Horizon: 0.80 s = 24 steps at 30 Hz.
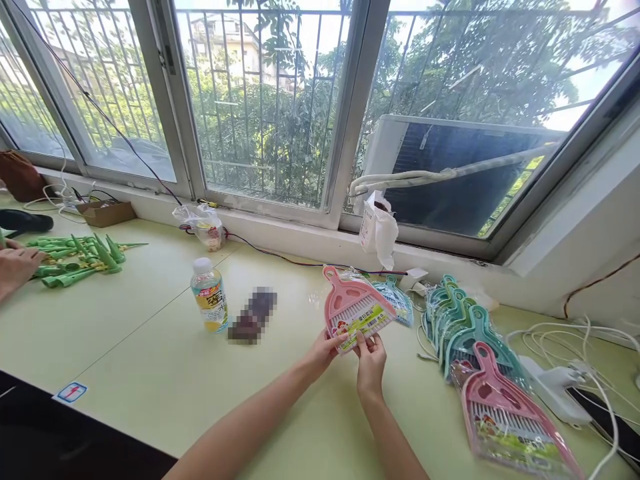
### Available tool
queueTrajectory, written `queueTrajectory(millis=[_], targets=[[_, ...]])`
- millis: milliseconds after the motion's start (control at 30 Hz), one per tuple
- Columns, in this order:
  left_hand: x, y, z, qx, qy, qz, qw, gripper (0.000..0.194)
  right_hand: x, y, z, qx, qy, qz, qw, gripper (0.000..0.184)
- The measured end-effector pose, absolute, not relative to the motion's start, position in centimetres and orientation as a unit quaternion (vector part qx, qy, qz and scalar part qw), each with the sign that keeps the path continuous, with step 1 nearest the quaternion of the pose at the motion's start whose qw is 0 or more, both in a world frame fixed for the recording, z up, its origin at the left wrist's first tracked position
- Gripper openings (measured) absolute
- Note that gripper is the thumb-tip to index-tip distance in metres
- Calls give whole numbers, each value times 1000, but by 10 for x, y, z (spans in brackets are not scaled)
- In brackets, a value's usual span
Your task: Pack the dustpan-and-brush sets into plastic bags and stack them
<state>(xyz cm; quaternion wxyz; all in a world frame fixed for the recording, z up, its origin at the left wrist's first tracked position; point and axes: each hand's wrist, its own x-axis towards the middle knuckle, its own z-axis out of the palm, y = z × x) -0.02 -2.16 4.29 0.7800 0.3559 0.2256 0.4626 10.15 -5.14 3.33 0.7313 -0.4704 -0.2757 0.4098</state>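
Both of my hands hold a pink mini dustpan-and-brush set (353, 305) in a clear bag with a green label card, just above the pale green table (150, 373). My left hand (324, 351) pinches its lower left edge. My right hand (371, 360) pinches the label card from below. A blue packaged set (397, 298) lies right behind it. To the right lies an overlapping row of teal sets (463, 325), with another pink packaged set (505, 415) at the near end.
A drink bottle (209, 295) and a blurred dark object (253, 315) stand to the left. Green plastic cones (75, 257) lie far left beside another person's hand (15, 267). White cables, a power strip (555, 393) and a phone sit at right. A window runs along the back.
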Motion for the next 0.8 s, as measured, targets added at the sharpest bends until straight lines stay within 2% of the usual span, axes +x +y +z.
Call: queueTrajectory(millis=[267,500,633,800], targets=[[3,-29,32,368,196,382,825,49,106,-48,27,-476,-237,408,742,63],[-4,-13,37,380,265,474,749,58,104,-48,30,-467,-262,418,734,62],[-6,-16,34,417,269,444,746,64,105,-49,32,-469,-269,422,727,59],[-6,-17,30,446,291,421,734,63,111,-47,33,-474,-285,422,718,58]])
